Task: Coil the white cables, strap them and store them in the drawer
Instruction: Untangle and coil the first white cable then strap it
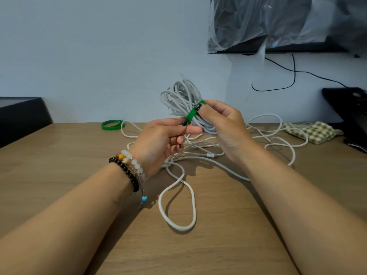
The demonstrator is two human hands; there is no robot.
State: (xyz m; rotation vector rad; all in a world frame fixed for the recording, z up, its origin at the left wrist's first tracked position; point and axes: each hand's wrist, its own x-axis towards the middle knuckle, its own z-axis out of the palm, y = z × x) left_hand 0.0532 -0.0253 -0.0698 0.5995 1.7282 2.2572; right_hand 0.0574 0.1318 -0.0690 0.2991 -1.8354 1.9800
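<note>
Now I'm strapping: both hands, left hand and right hand, pinch the green strap round the coiled cable; next, fasten it; loose cables wait on the desk.

Coiled cable: matt white, rubbery-looking sheath.
Strap: green, fuzzy fabric look, matt.
Loose cables: smooth white sheath, slight sheen.
Table: wood-grain surface, matt.
Cloth: checked woven fabric, soft.
Bracelets: glossy round beads.
Screen cover: clear crinkled plastic film, shiny.
</note>
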